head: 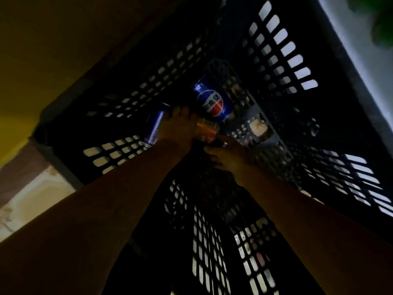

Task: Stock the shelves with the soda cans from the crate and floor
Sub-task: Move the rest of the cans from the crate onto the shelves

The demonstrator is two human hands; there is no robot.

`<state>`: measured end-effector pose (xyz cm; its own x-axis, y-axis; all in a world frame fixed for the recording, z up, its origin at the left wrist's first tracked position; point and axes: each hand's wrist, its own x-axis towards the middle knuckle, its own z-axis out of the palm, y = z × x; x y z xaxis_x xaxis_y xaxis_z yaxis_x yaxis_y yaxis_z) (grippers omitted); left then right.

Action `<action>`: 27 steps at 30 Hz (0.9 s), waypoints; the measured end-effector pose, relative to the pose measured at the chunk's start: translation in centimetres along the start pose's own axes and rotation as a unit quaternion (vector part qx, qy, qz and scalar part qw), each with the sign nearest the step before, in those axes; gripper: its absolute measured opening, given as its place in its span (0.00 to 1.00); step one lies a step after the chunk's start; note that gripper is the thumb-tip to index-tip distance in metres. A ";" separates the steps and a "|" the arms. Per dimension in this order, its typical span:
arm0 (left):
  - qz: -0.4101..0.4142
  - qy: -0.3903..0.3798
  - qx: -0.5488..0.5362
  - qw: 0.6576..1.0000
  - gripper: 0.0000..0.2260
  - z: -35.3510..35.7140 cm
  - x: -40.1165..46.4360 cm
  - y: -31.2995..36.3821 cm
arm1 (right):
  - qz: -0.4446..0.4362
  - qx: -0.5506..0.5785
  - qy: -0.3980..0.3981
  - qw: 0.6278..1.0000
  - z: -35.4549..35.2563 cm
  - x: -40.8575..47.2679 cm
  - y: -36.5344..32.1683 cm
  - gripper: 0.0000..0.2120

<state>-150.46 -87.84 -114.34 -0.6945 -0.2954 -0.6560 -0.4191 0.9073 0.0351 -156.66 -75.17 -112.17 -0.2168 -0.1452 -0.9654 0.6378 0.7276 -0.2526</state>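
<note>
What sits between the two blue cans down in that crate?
In the head view, the left hand lies between the striped blue can and the logo can, above an orange can.

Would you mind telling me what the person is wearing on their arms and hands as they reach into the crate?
Nothing shows on either: the left hand and right hand are bare, with no gloves. Both forearms are bare along their whole visible length, with no sleeve, watch or band in view. The light is too dim to rule out rings.
</note>
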 end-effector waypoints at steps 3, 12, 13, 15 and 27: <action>0.016 0.033 -0.005 0.999 0.31 2.0 2.0 -0.2 | 0.009 0.078 -0.015 0.997 0.6 2.3 0.7 0.18; 0.057 -0.026 -0.051 0.997 0.38 -4.8 -6.9 0.8 | 0.026 0.095 -0.029 0.995 -2.0 -7.9 1.5 0.19; 0.057 -0.035 -0.063 0.996 0.39 -6.4 -9.0 1.1 | 0.038 0.094 -0.037 0.994 -2.4 -10.3 1.5 0.20; 0.062 -0.048 -0.084 0.993 0.37 -9.8 -13.4 1.8 | 0.060 0.112 -0.055 0.990 -3.4 -15.5 1.1 0.22; 0.071 -0.120 -0.268 0.953 0.34 -30.1 -41.6 6.9 | -0.284 -0.480 -0.123 0.821 -10.0 -49.1 -2.0 0.43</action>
<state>-142.07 -78.30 -64.15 -0.6395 -0.0462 -0.7674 -0.6148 0.6301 0.4744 -154.72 -62.79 -63.58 -0.0464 -0.6889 -0.7234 -0.4174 0.6713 -0.6125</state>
